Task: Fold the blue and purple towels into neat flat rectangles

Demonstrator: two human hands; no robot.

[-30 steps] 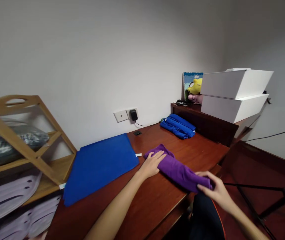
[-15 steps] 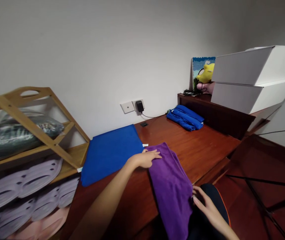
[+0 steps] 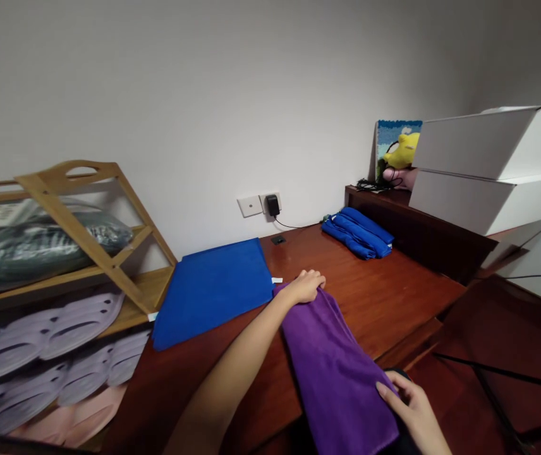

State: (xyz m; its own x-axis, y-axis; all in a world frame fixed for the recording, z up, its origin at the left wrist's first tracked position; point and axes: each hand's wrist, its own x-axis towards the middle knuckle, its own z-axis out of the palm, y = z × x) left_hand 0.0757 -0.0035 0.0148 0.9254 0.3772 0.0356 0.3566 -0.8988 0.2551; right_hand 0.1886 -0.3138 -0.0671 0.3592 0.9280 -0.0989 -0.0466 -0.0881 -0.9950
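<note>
A purple cloth [image 3: 334,360], folded long and narrow, lies on the reddish-brown wooden desk [image 3: 261,360], its near end hanging over the front edge. My left hand [image 3: 307,286] is at the cloth's far end, fingers curled over its far right corner. Lower down, my right hand [image 3: 406,401] pinches the cloth's right edge, thumb on top and fingers underneath. To the left of the cloth's far end, a flat blue cloth [image 3: 216,287] with a white tag is spread on the desk.
Folded blue cloths [image 3: 358,232] lie at the back right. White boxes [image 3: 469,199] are stacked on a raised ledge beside a picture and plush toys. A wooden rack [image 3: 145,297] with purple slippers [image 3: 81,322] stands left. A black adapter [image 3: 273,204] is plugged into the wall.
My left hand has slid right along the cloth's far end and curled its fingers over the corner. My right hand has gripped the right edge, and the near part is spread wider.
</note>
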